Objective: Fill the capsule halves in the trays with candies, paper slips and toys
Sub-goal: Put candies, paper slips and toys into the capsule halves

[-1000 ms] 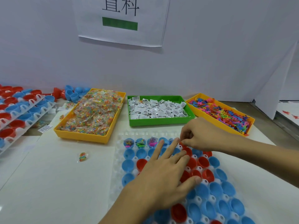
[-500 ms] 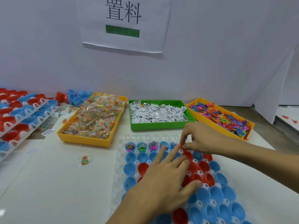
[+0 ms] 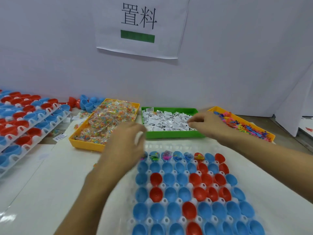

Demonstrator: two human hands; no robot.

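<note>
Fingers of the right hand (image 3: 205,123) pinch at white paper slips (image 3: 166,122) in the green plastic tray (image 3: 171,134), likely for the empty capsule halves; the blurry left hand's (image 3: 126,141) hold is unclear.

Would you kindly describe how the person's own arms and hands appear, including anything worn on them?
Both forearms are bare as far as the frame shows: no sleeves, gloves, watch or bracelet are visible. The left hand is motion-blurred, so rings or marks on it cannot be told. The right hand is sharper and shows no ring on its visible fingers.
</note>
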